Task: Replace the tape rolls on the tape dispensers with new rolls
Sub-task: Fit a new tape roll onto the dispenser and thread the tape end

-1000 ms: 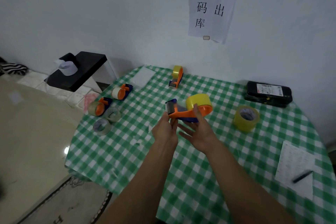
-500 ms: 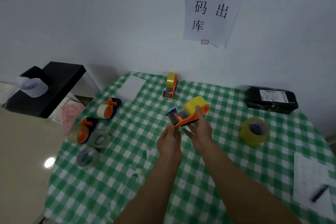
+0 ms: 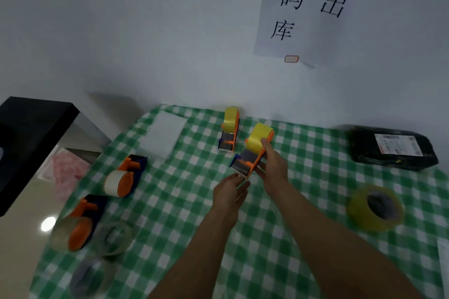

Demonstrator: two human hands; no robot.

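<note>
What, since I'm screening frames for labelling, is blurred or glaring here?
Head view: motion blur smears the loose yellow roll and the clear rolls at lower left; a glare spot shines on the floor; the held dispenser is fairly sharp.

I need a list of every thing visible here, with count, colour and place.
held dispenser: 1, orange and blue, yellow tape, in the right hand
standing dispenser: 1, same colours, yellow tape, near the wall
lying dispensers: 2, orange and blue, pale tape, table's left side
clear rolls: 2, clear, table's near left corner
loose yellow roll: 1, yellow, table's right side
parcel: 1, black, table's far right
sheet: 1, white, table's far left
tablecloth: 1, green-white check, on table
sign: 1, white, black writing, on wall
stand: 1, black, left of table
right hand: 1, grips held dispenser
left hand: 1, fingertips at its front end
</note>
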